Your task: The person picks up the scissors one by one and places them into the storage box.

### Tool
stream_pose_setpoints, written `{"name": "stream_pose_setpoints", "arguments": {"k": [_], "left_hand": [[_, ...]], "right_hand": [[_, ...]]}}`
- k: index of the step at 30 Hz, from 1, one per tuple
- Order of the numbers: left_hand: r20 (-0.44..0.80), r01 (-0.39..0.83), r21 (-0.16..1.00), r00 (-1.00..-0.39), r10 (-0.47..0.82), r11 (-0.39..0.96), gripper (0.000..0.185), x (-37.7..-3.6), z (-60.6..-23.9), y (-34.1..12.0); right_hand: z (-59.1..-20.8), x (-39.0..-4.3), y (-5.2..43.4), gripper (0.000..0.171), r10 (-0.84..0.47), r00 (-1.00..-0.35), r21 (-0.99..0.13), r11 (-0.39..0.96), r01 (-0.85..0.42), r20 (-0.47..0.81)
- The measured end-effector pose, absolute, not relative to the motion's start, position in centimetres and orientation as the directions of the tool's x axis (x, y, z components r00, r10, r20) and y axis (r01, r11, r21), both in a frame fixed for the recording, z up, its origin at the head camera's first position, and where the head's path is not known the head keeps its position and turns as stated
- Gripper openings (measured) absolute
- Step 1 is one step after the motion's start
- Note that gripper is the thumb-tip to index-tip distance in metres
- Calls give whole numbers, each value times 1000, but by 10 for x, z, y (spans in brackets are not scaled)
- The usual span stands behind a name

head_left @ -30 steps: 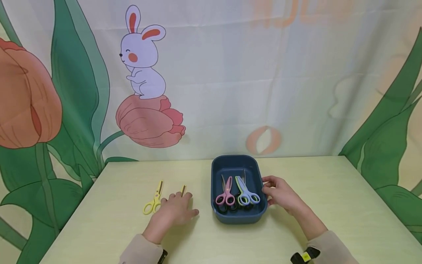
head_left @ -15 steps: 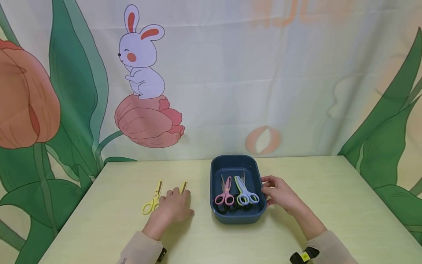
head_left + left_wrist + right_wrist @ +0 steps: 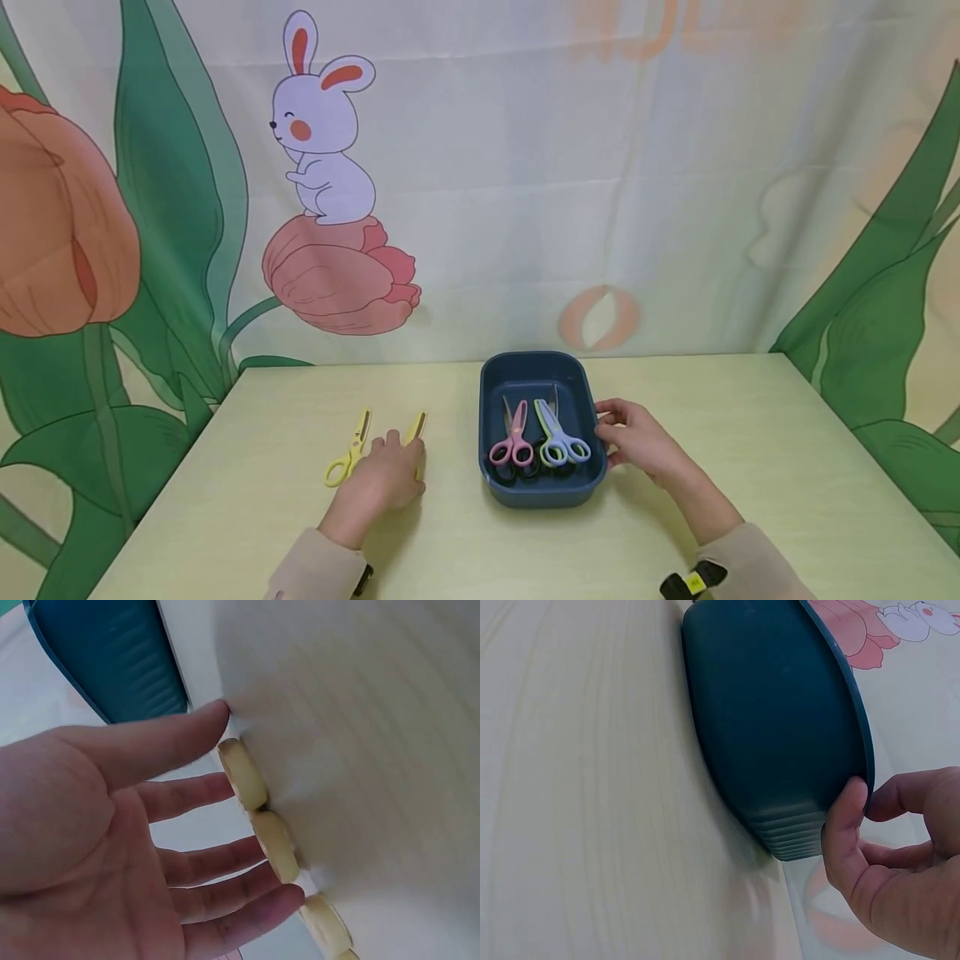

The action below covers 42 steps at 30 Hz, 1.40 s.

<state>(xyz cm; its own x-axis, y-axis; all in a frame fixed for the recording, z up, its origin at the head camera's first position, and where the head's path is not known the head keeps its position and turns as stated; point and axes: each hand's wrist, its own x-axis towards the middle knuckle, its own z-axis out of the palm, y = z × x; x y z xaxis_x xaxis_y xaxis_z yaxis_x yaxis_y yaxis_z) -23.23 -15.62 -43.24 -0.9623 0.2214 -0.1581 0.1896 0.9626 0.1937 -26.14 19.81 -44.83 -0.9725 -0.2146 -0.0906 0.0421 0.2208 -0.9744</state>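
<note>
My left hand [image 3: 384, 477] is over the right-hand pair of yellow scissors [image 3: 417, 427], covering most of its handles. In the left wrist view, the fingers stretch to the far side of the handle loops [image 3: 274, 846], with the thumb beside the top loop. Another pair of yellow scissors [image 3: 347, 467] lies just to its left. My right hand [image 3: 639, 439] holds the rim of a dark blue plastic bin [image 3: 543, 498], thumb on the outer wall. Inside lie pink-handled scissors [image 3: 517, 432], light blue scissors [image 3: 557, 433] over a green-edged pair, and black handles underneath.
The pale wooden table [image 3: 465, 550] ends at the back against a hanging cloth [image 3: 480, 208] printed with a rabbit and tulips. A black strap with a yellow tag [image 3: 696, 581] is on the right wrist.
My left hand has drawn slightly left and back, its thumb moving in toward the scissors, so more of the right-hand blades shows. The right hand and the bin stay in place.
</note>
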Motion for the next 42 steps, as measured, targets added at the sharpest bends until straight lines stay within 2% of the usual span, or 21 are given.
{"name": "stream_pose_setpoints", "arguments": {"k": [12,18,25,29,42], "left_hand": [[-139,210,218,-960,244,953,33,-239,-437,-155],[-131,210,224,-961,242,952,22,-242,-436,-155],[-120,177,242,-970,210,954,40,-246,-437,-151],[-103,183,229,-972,211,956,41,-245,-437,-149],[108,273,252,-961,253,928,28,-244,-438,-141]], "right_hand": [[-450,-263,199,45,-216,-972,-975,218,41,-89],[-448,-262,199,45,-216,-972,-974,224,44,-94],[-449,-263,199,46,-215,-973,-975,219,38,-86],[-449,-262,199,47,-218,-972,-975,218,34,-82],[-448,-261,198,46,-219,-972,-975,217,39,-87]]}}
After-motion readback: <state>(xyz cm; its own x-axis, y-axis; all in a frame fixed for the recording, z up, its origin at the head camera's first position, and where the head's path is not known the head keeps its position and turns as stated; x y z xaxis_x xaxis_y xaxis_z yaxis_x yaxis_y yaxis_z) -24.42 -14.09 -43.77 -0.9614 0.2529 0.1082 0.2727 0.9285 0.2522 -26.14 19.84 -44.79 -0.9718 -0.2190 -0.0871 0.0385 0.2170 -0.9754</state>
